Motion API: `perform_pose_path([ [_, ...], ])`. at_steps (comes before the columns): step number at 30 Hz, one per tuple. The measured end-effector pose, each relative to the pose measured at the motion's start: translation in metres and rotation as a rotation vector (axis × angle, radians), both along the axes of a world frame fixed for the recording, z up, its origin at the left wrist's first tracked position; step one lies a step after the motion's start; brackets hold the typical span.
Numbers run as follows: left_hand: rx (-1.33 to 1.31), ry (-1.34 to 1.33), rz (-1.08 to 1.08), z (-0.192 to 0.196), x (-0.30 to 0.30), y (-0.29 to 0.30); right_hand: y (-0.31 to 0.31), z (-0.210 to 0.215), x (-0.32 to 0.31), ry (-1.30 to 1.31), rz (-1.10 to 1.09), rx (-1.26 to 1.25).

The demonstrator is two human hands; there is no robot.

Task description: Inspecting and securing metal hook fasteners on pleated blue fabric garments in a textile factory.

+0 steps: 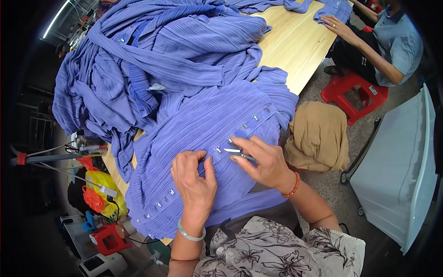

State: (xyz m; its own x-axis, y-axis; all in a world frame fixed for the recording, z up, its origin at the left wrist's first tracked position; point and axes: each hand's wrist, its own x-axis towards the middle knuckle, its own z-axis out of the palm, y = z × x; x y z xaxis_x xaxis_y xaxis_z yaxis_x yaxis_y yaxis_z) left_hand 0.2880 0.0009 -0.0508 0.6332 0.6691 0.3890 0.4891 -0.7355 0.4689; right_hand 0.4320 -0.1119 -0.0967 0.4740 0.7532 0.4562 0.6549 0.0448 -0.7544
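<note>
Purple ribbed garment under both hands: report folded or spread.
Spread: the purple ribbed garment lies opened out, its row of small, shiny silvery pieces running diagonally across it. Folds underneath: cannot tell.

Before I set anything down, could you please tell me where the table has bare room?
The table shows bare wood at its far right, between the purple pile, the cloth by the co-worker's hand and its right edge. Nearer, it is crowded: the spread purple garment lies beneath the left hand and the right hand, which holds snips.
</note>
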Motion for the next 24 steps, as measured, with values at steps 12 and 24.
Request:
perform_pose_path([
  [12,-0.073,-0.220,-0.046,0.000,-0.037,-0.009,-0.004,0.002,0.002,0.009,-0.005,0.002],
  [24,-0.016,-0.164,0.148,-0.011,-0.114,-0.013,-0.011,0.005,-0.004,-0.034,-0.004,-0.069],
])
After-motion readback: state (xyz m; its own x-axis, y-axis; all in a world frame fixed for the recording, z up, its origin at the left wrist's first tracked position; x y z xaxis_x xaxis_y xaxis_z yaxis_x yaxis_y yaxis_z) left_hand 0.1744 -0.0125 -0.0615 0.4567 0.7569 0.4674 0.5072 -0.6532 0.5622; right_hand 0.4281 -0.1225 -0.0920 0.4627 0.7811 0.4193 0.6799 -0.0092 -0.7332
